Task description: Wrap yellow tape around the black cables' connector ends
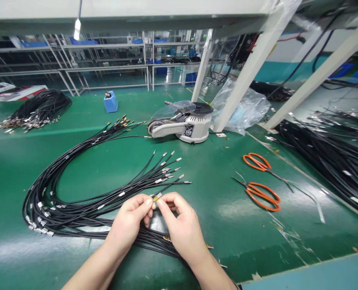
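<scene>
My left hand (129, 219) and my right hand (183, 225) meet above the bench, thumbs and fingertips pinched together. Between them is a small piece of amber tape (156, 198) at a cable end; the fingers hide most of that cable. A bundle of black cables (73, 155) with white labels and metal-tipped ends curves in a U around the left side. One arm of the bundle runs beneath my hands, and several loose ends fan out just beyond them. Amber tape shows on many of the tips at the far arm.
A round tape dispenser (195, 125) stands behind the cables, near a blue holder (110, 102). To the right lie two orange-handled scissors (263, 196). More black cables are heaped at the back left (42, 106) and far right (330, 157). White posts (245, 68) rise behind.
</scene>
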`<state>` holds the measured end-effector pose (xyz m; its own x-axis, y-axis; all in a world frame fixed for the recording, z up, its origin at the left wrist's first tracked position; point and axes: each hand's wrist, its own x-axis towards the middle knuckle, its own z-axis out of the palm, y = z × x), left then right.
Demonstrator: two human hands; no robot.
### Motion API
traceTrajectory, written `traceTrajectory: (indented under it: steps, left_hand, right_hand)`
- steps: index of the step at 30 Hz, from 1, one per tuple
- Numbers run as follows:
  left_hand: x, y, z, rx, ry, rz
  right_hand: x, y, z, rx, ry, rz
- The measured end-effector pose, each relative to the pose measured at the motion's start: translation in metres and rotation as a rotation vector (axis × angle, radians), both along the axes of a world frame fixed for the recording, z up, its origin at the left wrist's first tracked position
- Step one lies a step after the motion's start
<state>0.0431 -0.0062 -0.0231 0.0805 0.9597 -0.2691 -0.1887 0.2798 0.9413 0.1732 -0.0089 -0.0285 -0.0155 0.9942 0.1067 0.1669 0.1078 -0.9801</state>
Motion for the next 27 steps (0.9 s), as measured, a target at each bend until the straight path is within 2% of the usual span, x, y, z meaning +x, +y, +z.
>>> traceTrajectory:
  steps: [7, 14, 19, 23, 27]
  left_hand:
    - [-0.005, 0.002, -0.002, 0.018, -0.056, -0.112]
    - [-0.013, 0.005, 0.001, 0.037, -0.09, -0.262]
    - [-0.014, 0.002, 0.006, 0.015, -0.134, -0.432]
    - [-0.014, 0.004, 0.01, -0.052, -0.266, -0.378]
    - [-0.016, 0.009, 0.009, -0.094, -0.34, -0.365]
  right_hand:
    - [0.001, 0.0, 0.0, 0.043, 0.028, 0.006]
    - [0.003, -0.002, 0.004, -0.022, 0.058, 0.022]
    - [0.003, -0.002, 0.003, -0.085, 0.118, 0.054]
    - [0.005, -0.001, 0.003, -0.148, 0.153, 0.007]
    - [0.009, 0.0, 0.004, -0.186, 0.234, 0.068]
